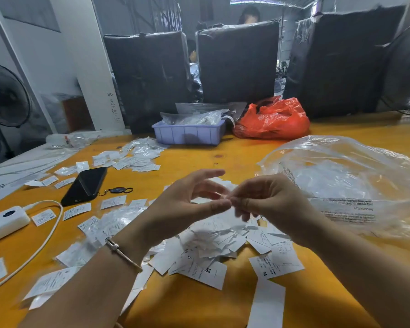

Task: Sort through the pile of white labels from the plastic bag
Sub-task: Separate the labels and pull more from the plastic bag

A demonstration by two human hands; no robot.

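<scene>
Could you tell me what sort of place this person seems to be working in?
Probably a garment or packing workshop. Small white printed size labels lie heaped on a yellow wooden worktable, beside a large clear plastic bag, with tall black plastic-wrapped bales stacked behind.

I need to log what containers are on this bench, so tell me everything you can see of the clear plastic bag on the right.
The clear plastic bag is large, thin and crinkled, lying slumped on its side on the yellow-orange table, to the right of the hands and the pile of white labels. It is see-through, with glare on its folds. Black warning text is printed near its lower edge; "ATTENZIONE" is legible. Pale contents show faintly inside, too blurred to identify. Neither hand touches it.
</scene>
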